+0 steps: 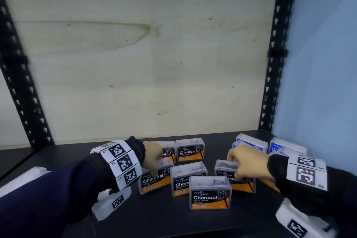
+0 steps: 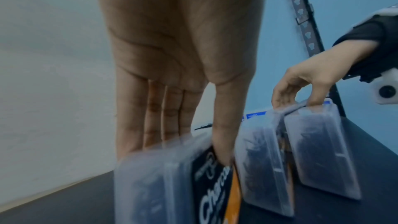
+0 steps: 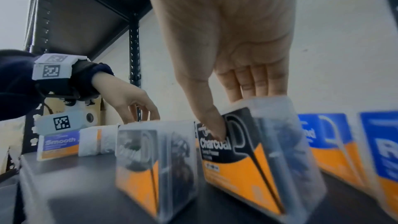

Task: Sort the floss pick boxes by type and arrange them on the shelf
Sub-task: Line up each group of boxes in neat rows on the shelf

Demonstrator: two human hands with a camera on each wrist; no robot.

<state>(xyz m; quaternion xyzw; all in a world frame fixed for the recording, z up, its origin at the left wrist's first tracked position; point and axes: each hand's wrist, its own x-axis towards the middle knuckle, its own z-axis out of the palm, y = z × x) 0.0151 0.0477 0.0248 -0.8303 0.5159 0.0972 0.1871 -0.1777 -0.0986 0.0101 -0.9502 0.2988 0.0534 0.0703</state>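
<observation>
Several clear Charcoal floss pick boxes with black-and-orange labels stand on the dark shelf [image 1: 164,220]. My left hand [image 1: 156,164] grips the leftmost front box [image 1: 154,182], thumb on its label and fingers behind it. The left wrist view shows that hand [image 2: 193,149] on the same box [image 2: 159,185]. My right hand [image 1: 236,167] grips another Charcoal box [image 1: 243,185] to the right, thumb on the label. In the right wrist view this hand [image 3: 237,117] holds the box [image 3: 247,156] tilted. Blue-labelled boxes [image 1: 251,142] stand at the back right.
More Charcoal boxes stand at the back [image 1: 190,150], in the middle [image 1: 186,178] and at the front [image 1: 210,193]. A Smooth box [image 3: 60,144] sits at the far left. Black uprights [image 1: 270,83] flank a wooden back panel. A blue wall closes the right side.
</observation>
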